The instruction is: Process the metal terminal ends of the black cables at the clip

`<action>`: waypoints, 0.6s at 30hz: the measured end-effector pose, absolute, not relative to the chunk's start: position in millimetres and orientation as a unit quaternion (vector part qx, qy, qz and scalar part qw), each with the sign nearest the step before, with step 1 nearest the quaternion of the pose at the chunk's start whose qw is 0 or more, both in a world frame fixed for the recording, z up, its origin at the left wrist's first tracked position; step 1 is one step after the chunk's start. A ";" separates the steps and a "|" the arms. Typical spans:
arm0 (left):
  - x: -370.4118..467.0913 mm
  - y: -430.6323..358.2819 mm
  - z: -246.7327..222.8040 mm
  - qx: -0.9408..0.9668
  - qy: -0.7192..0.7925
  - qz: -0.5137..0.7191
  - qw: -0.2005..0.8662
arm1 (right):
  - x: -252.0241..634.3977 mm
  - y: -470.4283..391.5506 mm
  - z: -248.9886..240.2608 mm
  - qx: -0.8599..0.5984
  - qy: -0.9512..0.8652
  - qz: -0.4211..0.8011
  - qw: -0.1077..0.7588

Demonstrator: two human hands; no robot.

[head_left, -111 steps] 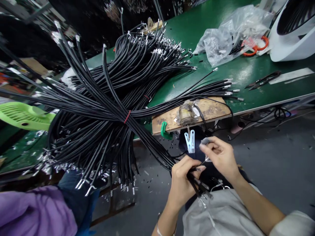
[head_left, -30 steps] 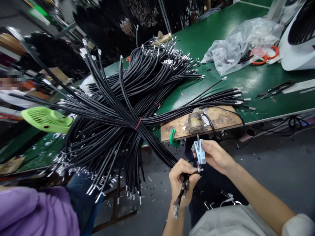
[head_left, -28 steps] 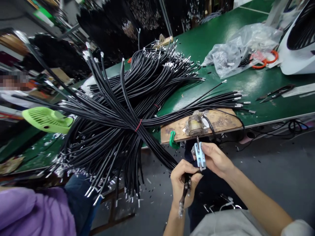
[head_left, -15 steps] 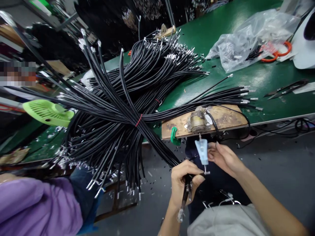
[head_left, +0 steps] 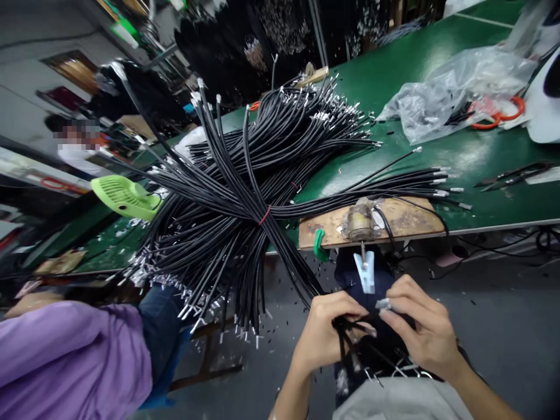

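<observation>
My left hand (head_left: 328,329) is closed around a bundle of black cables (head_left: 291,256), whose ends with bare silvery wire stick out below and beside it. With thumb and fingers, my right hand (head_left: 422,321) pinches the silvery end (head_left: 383,304) of one cable from that bundle. Just above the hands, a light blue clothespin-like clip (head_left: 365,272) hangs from the shaft of a small motor (head_left: 359,221). The motor sits on a wooden board (head_left: 411,217) at the table edge. Some of the cable ends between my hands are blurred.
A large pile of black cables (head_left: 214,251) covers the left of the green table (head_left: 455,52). A green clamp (head_left: 321,245), a green fan (head_left: 122,197), orange scissors (head_left: 496,115), a plastic bag (head_left: 420,105) and dark snips (head_left: 516,175) are around. A person in a purple top (head_left: 83,356) sits left.
My right hand has moved from beside the blue clip down to a cable end and now pinches it. The cable end at the clip has come away. The view has shifted left.
</observation>
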State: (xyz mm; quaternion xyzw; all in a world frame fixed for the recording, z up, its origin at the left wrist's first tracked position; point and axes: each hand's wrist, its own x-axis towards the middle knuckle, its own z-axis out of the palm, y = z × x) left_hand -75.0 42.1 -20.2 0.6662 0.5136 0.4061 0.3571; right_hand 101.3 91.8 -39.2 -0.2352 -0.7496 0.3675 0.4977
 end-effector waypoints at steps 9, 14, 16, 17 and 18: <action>-51.9 30.3 -24.6 0.647 0.571 0.440 0.249 | 89.5 79.2 -47.7 -0.317 -0.680 0.359 0.555; -49.7 29.5 -26.8 0.642 0.573 0.442 0.254 | 78.4 80.3 -55.0 -0.302 -0.451 0.654 0.527; -50.6 29.6 -24.4 0.641 0.562 0.443 0.276 | 75.1 82.0 -56.7 -0.273 -0.321 0.766 0.486; -50.9 29.7 -22.5 0.639 0.561 0.442 0.286 | 74.8 82.5 -57.0 -0.264 -0.274 0.799 0.465; -51.0 29.8 -20.6 0.635 0.564 0.439 0.294 | 75.5 82.7 -56.7 -0.259 -0.247 0.818 0.451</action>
